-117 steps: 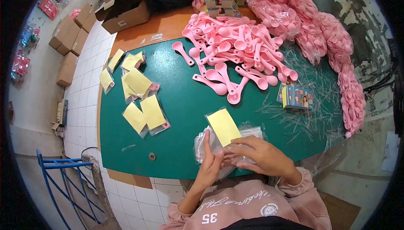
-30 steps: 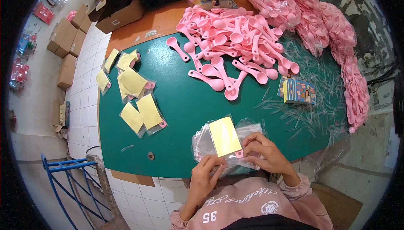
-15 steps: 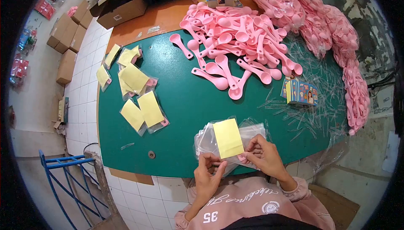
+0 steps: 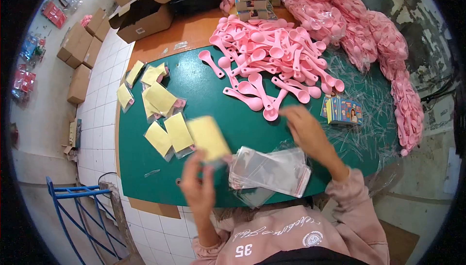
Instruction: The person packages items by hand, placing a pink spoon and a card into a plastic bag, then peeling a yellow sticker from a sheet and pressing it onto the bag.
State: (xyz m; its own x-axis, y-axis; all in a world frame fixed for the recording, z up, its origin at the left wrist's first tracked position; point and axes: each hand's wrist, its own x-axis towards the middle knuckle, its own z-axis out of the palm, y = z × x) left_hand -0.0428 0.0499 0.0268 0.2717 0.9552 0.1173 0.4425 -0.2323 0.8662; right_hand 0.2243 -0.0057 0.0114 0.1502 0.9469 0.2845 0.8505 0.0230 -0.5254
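left hand (image 4: 198,187) pinches the filled yellow-card packet (image 4: 208,138), best dropped flat by the finished packets (image 4: 167,134), while the spread right hand (image 4: 303,129) should pick just one pink spoon (image 4: 273,107).

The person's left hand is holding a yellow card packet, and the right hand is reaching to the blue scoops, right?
Not quite. The head view shows the right hand reaching toward pink plastic scoops, not blue ones. The left hand does hold the yellow card packet.

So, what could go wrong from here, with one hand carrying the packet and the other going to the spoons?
The left hand pinches the yellow packet only at its edge, blurred in motion; the grip may slip. The right hand nears the spoons; loose ones might scatter. The stack of clear bags lies at the table edge and could slide off.
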